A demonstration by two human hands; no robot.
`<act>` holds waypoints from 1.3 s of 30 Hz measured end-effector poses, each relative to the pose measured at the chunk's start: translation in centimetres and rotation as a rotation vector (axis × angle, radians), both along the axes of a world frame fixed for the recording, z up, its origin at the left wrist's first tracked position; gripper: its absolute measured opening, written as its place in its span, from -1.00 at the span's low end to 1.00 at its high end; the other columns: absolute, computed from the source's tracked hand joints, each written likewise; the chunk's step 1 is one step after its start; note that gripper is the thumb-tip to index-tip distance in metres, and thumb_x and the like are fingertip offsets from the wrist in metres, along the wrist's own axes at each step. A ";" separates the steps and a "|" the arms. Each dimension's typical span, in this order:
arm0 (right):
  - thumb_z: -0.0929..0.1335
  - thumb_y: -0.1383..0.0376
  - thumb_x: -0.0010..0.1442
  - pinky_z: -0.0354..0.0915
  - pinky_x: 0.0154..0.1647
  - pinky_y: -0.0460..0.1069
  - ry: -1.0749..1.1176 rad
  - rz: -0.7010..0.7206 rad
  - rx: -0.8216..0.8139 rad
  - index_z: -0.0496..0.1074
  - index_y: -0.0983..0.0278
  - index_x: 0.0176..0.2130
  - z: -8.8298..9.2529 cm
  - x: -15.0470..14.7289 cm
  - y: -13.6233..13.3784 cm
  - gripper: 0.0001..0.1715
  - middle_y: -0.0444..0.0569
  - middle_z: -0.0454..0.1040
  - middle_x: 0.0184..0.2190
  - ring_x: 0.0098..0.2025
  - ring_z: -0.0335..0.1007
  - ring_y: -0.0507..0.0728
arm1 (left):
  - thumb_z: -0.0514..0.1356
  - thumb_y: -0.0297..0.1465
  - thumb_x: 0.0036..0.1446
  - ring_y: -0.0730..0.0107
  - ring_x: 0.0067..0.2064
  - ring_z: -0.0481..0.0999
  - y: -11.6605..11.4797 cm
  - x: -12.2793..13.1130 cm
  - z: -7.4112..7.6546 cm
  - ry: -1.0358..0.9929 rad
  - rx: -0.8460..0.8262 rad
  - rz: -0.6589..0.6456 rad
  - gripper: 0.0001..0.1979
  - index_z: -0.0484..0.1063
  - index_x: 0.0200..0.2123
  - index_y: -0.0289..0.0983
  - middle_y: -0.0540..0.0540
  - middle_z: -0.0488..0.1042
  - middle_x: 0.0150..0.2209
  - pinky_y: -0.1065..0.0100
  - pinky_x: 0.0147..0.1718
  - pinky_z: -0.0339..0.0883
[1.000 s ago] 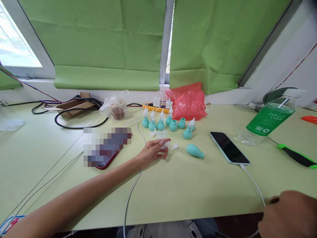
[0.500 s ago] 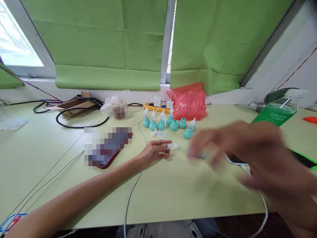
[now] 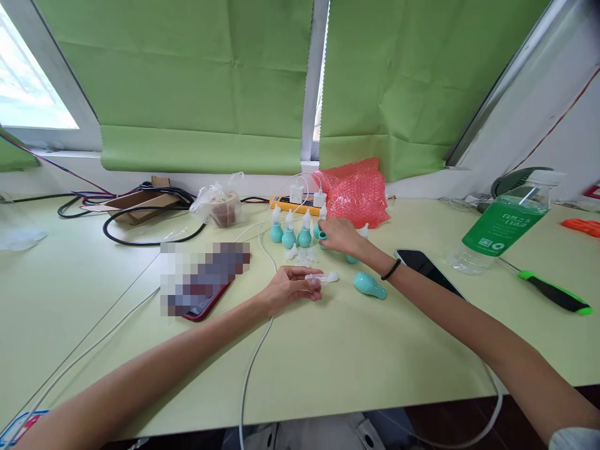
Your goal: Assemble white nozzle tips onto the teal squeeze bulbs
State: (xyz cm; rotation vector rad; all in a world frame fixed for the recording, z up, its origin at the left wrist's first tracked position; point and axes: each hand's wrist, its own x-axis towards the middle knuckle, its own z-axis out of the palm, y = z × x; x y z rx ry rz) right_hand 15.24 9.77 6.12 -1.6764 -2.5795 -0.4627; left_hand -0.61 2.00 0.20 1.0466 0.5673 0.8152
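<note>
My left hand (image 3: pixel 290 289) is closed around a small clear plastic nozzle (image 3: pixel 330 278), whose milky tip sticks out to the right past the fingers. Farther back, my right hand (image 3: pixel 341 235) has its fingers closed on a teal rubber bulb (image 3: pixel 322 237) with its opening showing; the palm hides most of it. Several teal bulbs fitted with white nozzles (image 3: pixel 289 234) stand in a row to its left. Loose clear nozzle pieces (image 3: pixel 307 255) lie in front of that row. One teal bulb (image 3: pixel 369 285) rests on its side below my right wrist.
A red-edged phone (image 3: pixel 206 306) lies left, a black-screened phone (image 3: pixel 429 270) under my right forearm. At right are a tilted green-labelled bottle (image 3: pixel 504 225) and a screwdriver (image 3: pixel 555 294). Behind sit pink bubble wrap (image 3: pixel 359 194) and a power strip (image 3: pixel 304 208). White cables cross the table.
My right hand has swung from the near right, where it was blurred, to the bulbs at the back and closed on one. My left hand still holds the nozzle in nearly the same place.
</note>
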 end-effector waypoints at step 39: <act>0.28 0.35 -0.04 0.18 -0.51 -0.11 1.045 0.324 -0.088 0.28 0.29 -0.47 -6.2 1.6 -10.7 -0.97 -0.14 0.36 -0.56 -0.56 0.24 -0.01 | 0.23 -0.34 -0.10 0.27 -0.14 0.40 -1.3 0.6 2.4 0.219 0.376 0.034 -0.70 0.38 -0.25 -0.34 -0.15 0.44 -0.21 0.26 -0.15 0.26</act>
